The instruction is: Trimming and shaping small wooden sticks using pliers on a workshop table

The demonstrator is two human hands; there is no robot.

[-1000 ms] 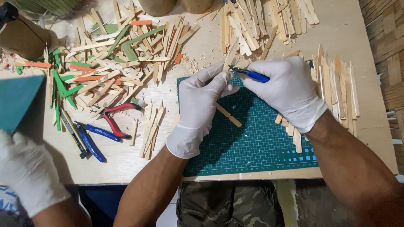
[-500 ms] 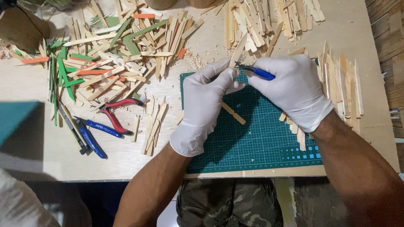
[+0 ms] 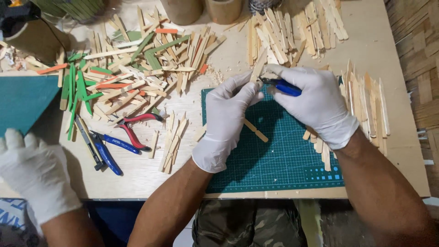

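Observation:
Both of my hands wear white gloves and work over a green cutting mat (image 3: 283, 160). My left hand (image 3: 226, 119) pinches a pale wooden stick (image 3: 258, 68) that points up and away from the mat. My right hand (image 3: 318, 105) grips a blue-handled cutting tool (image 3: 284, 86), its tip against the stick near my left fingertips. Another wooden stick (image 3: 255, 130) lies loose on the mat under my left hand.
Heaps of plain, green and orange sticks (image 3: 132, 73) cover the wooden table (image 3: 137, 178). Red-handled pliers (image 3: 133, 128) and blue-handled tools (image 3: 109, 148) lie at the left. Another person's gloved hand (image 3: 34, 174) rests at the lower left. More sticks (image 3: 366, 105) lie at the right.
My hands stay together on the stick and tool. The other person's gloved hand has come back into view at the lower left.

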